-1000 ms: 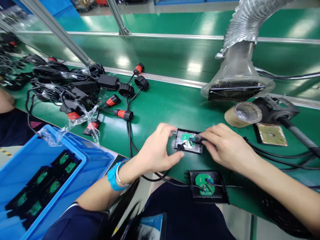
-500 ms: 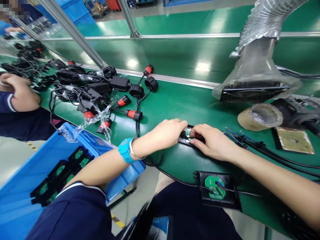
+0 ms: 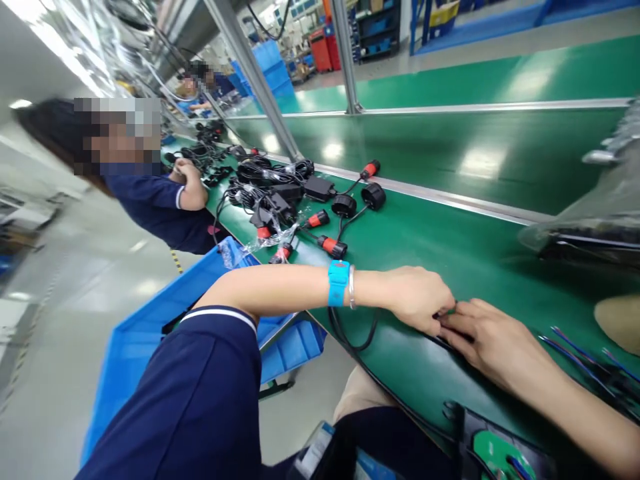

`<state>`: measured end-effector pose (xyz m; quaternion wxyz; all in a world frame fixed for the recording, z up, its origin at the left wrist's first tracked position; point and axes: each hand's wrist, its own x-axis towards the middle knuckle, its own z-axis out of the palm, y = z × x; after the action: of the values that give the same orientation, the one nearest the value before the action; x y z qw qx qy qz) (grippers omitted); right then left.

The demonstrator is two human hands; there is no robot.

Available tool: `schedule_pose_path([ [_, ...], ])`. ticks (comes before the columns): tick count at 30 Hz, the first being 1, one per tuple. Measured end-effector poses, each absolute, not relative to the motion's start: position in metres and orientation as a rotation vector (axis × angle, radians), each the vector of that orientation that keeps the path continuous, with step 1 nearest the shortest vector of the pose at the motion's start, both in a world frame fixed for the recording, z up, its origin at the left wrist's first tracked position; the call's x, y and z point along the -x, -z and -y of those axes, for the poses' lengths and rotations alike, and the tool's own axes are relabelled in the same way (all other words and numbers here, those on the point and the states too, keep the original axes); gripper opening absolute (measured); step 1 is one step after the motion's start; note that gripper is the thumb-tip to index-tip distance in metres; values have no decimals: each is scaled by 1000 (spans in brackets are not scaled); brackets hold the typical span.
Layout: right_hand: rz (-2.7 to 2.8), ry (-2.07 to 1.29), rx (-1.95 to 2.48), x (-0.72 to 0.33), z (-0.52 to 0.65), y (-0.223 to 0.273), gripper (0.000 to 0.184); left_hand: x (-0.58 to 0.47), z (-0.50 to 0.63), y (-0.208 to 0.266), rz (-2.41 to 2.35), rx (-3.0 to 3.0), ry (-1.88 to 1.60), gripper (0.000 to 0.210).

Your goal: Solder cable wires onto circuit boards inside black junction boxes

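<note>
My left hand (image 3: pixel 423 298), with a blue wristband and a silver bangle at the wrist, is closed over the table. My right hand (image 3: pixel 483 331) meets it, thumb and fingers pinched together at the left fingertips. Between and below them shows a thin dark edge of the black housing (image 3: pixel 439 343), almost wholly covered by the hands. What the right fingertips pinch is hidden. Nearer to me lies another black housing (image 3: pixel 465 420) with a round green circuit board (image 3: pixel 493 453) and wires, cut by the bottom edge.
Cables with black-and-red connectors (image 3: pixel 333 247) are heaped on the green table (image 3: pixel 430 233) at left. A blue bin (image 3: pixel 125 360) stands below the table edge. Loose wires (image 3: pixel 575 353) and a fume hood (image 3: pixel 585 227) are at right. A co-worker's arm (image 3: pixel 193 190) rests farther left.
The view has swung left and up, so things appear farther right and the co-worker is in view. My hands have come together, covering the housing and board seen between them before.
</note>
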<state>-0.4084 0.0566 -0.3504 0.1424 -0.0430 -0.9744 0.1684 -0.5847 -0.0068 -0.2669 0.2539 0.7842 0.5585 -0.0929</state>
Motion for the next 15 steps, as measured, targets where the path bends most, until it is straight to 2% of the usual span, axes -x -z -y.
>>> schedule_pose_path([
  [7,2763,-418,178,405,-57,364,30,599,18,268,-1385,-2332,130,18],
  [12,2860,-398,255,412,-51,340,21,622,23,276,-1390,-2223,-83,12],
  [15,2940,-440,421,419,-51,326,23,625,27,281,-1488,-2254,-118,11],
])
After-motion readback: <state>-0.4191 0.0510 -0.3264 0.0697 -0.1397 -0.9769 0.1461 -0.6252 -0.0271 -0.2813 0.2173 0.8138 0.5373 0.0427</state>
